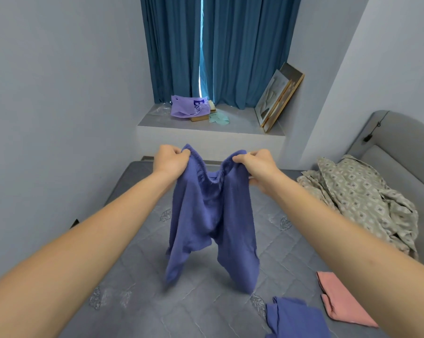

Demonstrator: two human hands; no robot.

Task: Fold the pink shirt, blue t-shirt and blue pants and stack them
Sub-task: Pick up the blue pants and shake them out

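Now blue pants (212, 215) hang from both gripping hands.

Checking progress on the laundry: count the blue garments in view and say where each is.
2. Blue pants hang above the mattress, held at the waistband by the left hand and right hand. A blue t-shirt lies at the bottom edge, partly cut off.

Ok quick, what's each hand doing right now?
Left hand: closed, gripping the waistband of the blue pants.
Right hand: closed, gripping the other side of the waistband.
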